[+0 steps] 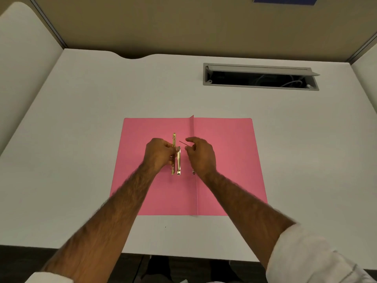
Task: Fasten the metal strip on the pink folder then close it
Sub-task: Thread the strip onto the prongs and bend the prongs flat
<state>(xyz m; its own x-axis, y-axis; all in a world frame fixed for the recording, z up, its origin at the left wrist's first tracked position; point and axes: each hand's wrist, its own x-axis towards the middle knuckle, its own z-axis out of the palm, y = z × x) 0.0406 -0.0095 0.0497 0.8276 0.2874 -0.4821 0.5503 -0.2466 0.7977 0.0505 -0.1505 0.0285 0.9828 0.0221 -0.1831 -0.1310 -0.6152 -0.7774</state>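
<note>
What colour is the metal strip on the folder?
Gold, brass-like; the metal strip shows best in the head view.

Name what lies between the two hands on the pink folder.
Head view: a gold metal strip beside the left hand, then bare folder before the right hand.

folder point(224, 160) on desk point(81, 119), strip point(174, 139) left of fold

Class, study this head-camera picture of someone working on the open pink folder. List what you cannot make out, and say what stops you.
- Head view: how the gold metal fastener strip sits under the left hand; its fingers cover the middle.
- Head view: the thin prong by the right hand; too fine to tell whether it is gripped.
- Head view: the blue sign on the wall; cut off by the top edge.
- Head view: contents of the grey cable tray; dark.
</note>
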